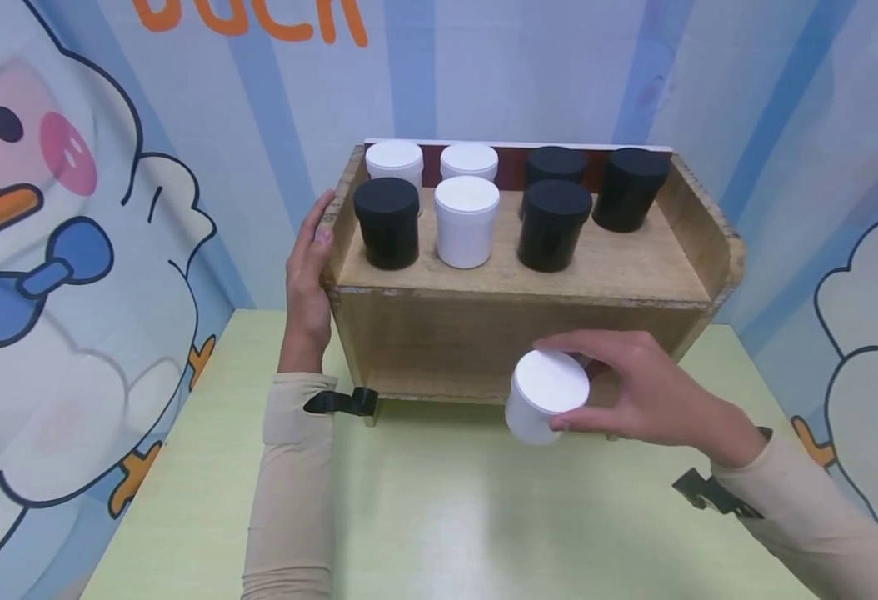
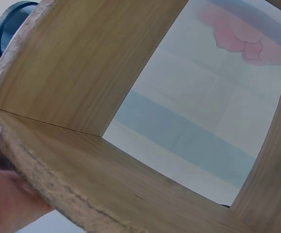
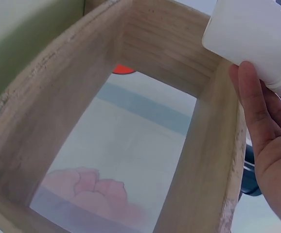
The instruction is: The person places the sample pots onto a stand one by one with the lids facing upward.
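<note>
My right hand point(image 1: 634, 387) pinches a white lidded jar point(image 1: 547, 396) between thumb and fingers, in front of the wooden shelf's lower opening. In the right wrist view, the white jar point(image 3: 252, 39) shows at the upper right above the fingers point(image 3: 254, 97). My left hand point(image 1: 309, 275) rests against the left side of the wooden shelf point(image 1: 521, 292), its fingers along the outer panel. Three white jars point(image 1: 466, 225) and several black jars point(image 1: 555, 225) stand upright in two rows on the shelf's top board. The left wrist view shows little of the left hand point(image 2: 14, 199).
The shelf stands on a pale green table point(image 1: 424, 500), against a blue-striped cloth backdrop point(image 1: 521, 75) with cartoon ducks. Raised side panels point(image 1: 701, 217) bound the top board. The lower compartment is open at front and back, with the backdrop point(image 3: 131, 131) showing through.
</note>
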The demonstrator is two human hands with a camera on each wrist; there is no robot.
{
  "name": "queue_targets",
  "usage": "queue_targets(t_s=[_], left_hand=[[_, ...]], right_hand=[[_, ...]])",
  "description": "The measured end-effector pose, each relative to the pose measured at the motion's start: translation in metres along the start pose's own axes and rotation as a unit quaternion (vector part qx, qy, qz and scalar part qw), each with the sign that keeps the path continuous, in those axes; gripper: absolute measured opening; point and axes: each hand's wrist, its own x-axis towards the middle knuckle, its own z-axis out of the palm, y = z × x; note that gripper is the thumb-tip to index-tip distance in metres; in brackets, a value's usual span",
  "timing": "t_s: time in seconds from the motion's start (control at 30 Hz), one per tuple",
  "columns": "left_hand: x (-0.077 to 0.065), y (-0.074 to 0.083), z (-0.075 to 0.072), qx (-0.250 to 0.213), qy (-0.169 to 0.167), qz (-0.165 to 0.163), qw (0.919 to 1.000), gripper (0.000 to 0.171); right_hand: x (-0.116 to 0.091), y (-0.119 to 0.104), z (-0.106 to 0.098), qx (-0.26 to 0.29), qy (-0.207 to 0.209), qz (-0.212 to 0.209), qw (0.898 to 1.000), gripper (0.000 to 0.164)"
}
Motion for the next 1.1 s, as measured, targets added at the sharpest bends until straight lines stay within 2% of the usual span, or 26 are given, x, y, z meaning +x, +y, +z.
queue_targets(t_s=[0.37, 0.7, 0.93, 1.1], left_hand=[[0.000, -0.001, 0.000, 0.001, 0.000, -0.002, 1.0000, 0.052], [0.001, -0.001, -0.001, 0.003, 0.000, 0.003, 1.0000, 0.052], [0.001, 0.001, 0.000, 0.001, 0.000, 0.003, 1.0000, 0.052], [0.001, 0.000, 0.000, 0.001, 0.001, 0.001, 1.0000, 0.052]], right_hand=[[0.005, 0.005, -0.017, -0.016, 0.014, 0.000, 1.000, 0.066], [0.014, 0.003, -0.041, -0.036, 0.027, 0.008, 0.999, 0.072], [0.017, 0.004, -0.058, -0.023, 0.069, -0.003, 0.997, 0.076], [0.017, 0.004, -0.070, -0.042, 0.078, 0.022, 0.996, 0.078]])
